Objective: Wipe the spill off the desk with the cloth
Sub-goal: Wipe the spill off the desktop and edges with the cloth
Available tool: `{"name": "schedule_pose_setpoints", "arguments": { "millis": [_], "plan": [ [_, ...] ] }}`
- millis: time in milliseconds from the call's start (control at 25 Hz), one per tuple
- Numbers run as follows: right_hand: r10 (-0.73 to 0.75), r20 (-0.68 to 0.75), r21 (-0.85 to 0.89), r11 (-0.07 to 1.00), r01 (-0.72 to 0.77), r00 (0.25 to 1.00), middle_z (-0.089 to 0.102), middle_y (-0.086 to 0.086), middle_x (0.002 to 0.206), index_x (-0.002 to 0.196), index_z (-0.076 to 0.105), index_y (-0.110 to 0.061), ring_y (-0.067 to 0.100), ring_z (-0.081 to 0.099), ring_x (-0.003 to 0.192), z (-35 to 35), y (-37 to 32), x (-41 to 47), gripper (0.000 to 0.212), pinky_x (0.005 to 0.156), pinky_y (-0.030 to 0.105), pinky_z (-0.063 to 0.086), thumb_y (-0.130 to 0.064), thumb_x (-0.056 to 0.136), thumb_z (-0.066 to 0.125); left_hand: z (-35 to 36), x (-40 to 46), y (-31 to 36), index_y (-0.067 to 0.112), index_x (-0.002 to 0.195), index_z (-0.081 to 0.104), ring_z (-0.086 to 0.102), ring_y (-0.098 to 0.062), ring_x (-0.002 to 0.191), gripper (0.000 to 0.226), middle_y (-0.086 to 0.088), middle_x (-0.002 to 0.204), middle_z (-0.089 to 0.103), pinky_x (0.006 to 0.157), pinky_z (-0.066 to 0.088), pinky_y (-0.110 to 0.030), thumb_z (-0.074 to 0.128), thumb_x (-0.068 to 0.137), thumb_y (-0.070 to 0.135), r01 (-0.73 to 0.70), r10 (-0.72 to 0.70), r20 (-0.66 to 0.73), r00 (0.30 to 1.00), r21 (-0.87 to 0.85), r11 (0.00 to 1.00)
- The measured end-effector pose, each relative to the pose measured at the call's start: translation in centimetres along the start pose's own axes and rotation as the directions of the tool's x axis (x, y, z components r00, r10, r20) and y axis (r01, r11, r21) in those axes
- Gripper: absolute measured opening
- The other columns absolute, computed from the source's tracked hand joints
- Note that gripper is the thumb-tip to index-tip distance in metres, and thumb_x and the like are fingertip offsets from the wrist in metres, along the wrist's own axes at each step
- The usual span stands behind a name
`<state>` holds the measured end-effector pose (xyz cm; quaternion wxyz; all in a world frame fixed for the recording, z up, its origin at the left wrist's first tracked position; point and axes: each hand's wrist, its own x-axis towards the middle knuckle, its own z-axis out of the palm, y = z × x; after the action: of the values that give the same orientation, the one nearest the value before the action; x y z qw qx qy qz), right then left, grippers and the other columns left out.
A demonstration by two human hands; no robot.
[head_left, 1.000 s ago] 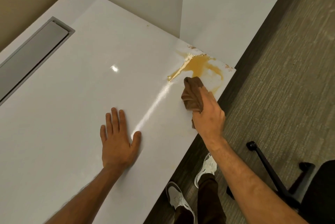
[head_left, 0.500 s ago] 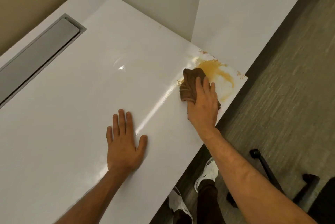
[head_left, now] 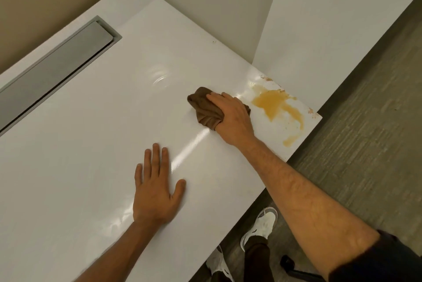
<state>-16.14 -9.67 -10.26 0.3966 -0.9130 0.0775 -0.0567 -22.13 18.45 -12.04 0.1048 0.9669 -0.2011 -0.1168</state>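
An orange-yellow spill (head_left: 277, 105) lies on the white desk (head_left: 91, 144) near its right corner, with streaks running toward the front edge. My right hand (head_left: 233, 119) presses a bunched brown cloth (head_left: 203, 108) flat on the desk just left of the spill. The cloth pokes out beyond my fingers on the left. My left hand (head_left: 155, 190) rests flat on the desk with fingers spread, nearer to me and holding nothing.
A grey cable tray lid (head_left: 57, 71) is set into the desk at the far left. A white divider panel (head_left: 205, 7) stands behind the spill corner. Carpet (head_left: 365, 144), my shoes (head_left: 262, 227) and a chair base (head_left: 294, 265) lie to the right, below the desk edge.
My right hand came down onto the spill with the cloth, then dragged it left across the desk. The spill's left part is gone. My left hand stayed put.
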Motion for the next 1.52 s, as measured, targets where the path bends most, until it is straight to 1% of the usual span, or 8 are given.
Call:
{"name": "schedule_pose_setpoints", "arguments": {
  "millis": [240,400,520,680,800,1080,1360,1520],
  "plan": [
    [-0.139,0.169,0.181,0.978,0.108,0.976,0.072,0.001,0.126,0.119,0.074,-0.016,0.024,0.061,0.123,0.2,-1.0,-7.9,0.041,0.111,0.03,0.035,-0.019,0.079,0.081,-0.4,-0.1,0.1,0.022,0.168,-0.002,-0.007,-0.023,0.164,0.087,0.001,0.177,-0.009,0.129,-0.009,-0.036,0.03,0.099,0.063,0.011,-0.011,0.018,1.0,-0.008,1.0],
    [-0.016,0.33,0.38,0.918,-0.117,0.944,0.075,-0.011,0.112,0.114,0.076,-0.026,0.009,0.069,0.107,-2.5,-2.0,-9.7,0.033,0.098,0.024,0.05,-0.025,0.081,0.075,-0.7,-0.1,0.4,0.022,0.168,0.0,-0.007,-0.023,0.164,0.087,0.0,0.177,-0.006,0.13,-0.009,-0.036,0.031,0.098,0.063,0.016,-0.015,0.021,1.0,-0.024,1.0],
    [0.12,0.176,0.523,0.829,-0.196,0.977,0.076,-0.021,0.105,0.113,0.073,-0.044,0.001,0.071,0.098,-6.3,-2.9,-6.2,0.04,0.084,0.015,0.054,-0.024,0.078,0.067,-0.7,-0.2,0.4,0.021,0.168,0.0,-0.006,-0.023,0.164,0.088,0.0,0.177,-0.007,0.13,-0.008,-0.036,0.032,0.098,0.063,0.029,-0.028,0.028,0.999,-0.033,0.999],
    [0.258,-0.189,0.433,0.888,-0.155,0.948,0.075,-0.01,0.112,0.126,0.07,-0.03,0.012,0.071,0.1,-11.2,0.2,2.3,0.047,0.08,0.034,0.061,-0.005,0.087,0.067,-0.7,-0.2,0.3,0.022,0.169,0.004,-0.003,-0.023,0.164,0.087,0.001,0.178,-0.004,0.13,-0.008,-0.036,0.033,0.097,0.062,0.049,-0.047,0.038,0.998,-0.043,0.998],
    [0.279,-0.118,0.243,0.939,-0.245,0.953,0.074,0.002,0.108,0.129,0.068,-0.024,0.02,0.07,0.091,-11.4,3.3,5.5,0.042,0.074,0.048,0.061,-0.007,0.091,0.064,-0.7,-0.2,0.4,0.022,0.169,0.006,-0.003,-0.022,0.164,0.087,0.001,0.178,-0.002,0.13,-0.007,-0.036,0.026,0.098,0.067,0.057,-0.055,0.043,0.998,-0.043,0.997],
    [0.182,-0.067,-0.004,0.983,-0.183,0.981,0.071,0.002,0.116,0.13,0.067,-0.023,0.027,0.067,0.102,-7.5,2.7,4.9,0.046,0.091,0.038,0.051,-0.025,0.085,0.062,-1.0,-0.4,0.8,0.021,0.169,0.006,-0.003,-0.023,0.164,0.087,0.001,0.178,-0.002,0.13,-0.006,-0.037,0.021,0.098,0.069,0.062,-0.059,0.05,0.997,-0.052,0.997],
    [-0.015,0.225,0.107,0.994,-0.009,0.974,0.07,0.003,0.129,0.129,0.069,-0.02,0.028,0.065,0.114,-2.7,-2.2,-1.4,0.046,0.099,0.042,0.052,-0.023,0.083,0.07,-1.4,-0.1,0.8,0.02,0.169,0.005,-0.003,-0.023,0.164,0.087,0.0,0.178,-0.003,0.13,-0.008,-0.035,0.026,0.098,0.067,0.069,-0.066,0.077,0.995,-0.042,0.997],
    [0.065,0.18,0.334,0.935,-0.123,0.982,0.074,-0.02,0.109,0.123,0.069,-0.034,0.001,0.069,0.102,-5.0,-2.6,1.5,0.044,0.092,0.03,0.058,-0.018,0.084,0.062,-1.2,-0.2,0.6,0.021,0.169,0.006,-0.001,-0.023,0.164,0.088,0.0,0.178,-0.002,0.13,-0.005,-0.037,0.035,0.097,0.063,0.069,-0.066,0.059,0.996,-0.053,0.996]
  ]
}}
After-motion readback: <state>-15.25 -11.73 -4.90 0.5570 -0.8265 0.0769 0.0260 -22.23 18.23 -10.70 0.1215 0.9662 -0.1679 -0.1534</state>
